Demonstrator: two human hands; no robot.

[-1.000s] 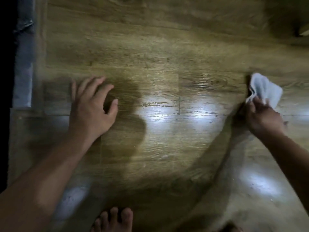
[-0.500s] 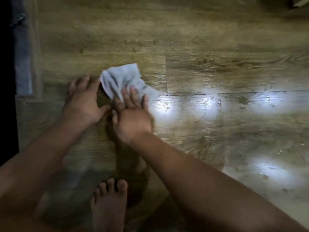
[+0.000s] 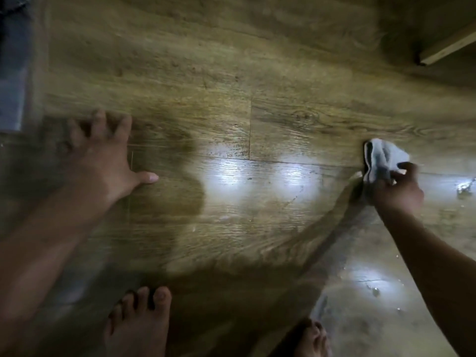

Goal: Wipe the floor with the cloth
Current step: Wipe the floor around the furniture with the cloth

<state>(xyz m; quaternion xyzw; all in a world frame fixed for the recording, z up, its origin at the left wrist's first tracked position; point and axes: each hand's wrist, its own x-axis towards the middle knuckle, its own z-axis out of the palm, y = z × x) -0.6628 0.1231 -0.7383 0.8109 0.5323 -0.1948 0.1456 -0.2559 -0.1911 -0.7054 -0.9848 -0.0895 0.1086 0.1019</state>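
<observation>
Since half a second ago, the cloth [image 3: 383, 161] has travelled from beside the left hand [image 3: 103, 161] out to the far right. Left hand lies flat on the wooden floor [image 3: 231, 73], fingers spread, gripping nothing. Two bare feet [image 3: 139, 323] show at the bottom edge. Right hand [image 3: 396, 191] clamps the bunched cloth, whose long axis runs away from the person, free end pointing forward. A pale board [image 3: 448, 46] lies at upper right, well apart.
</observation>
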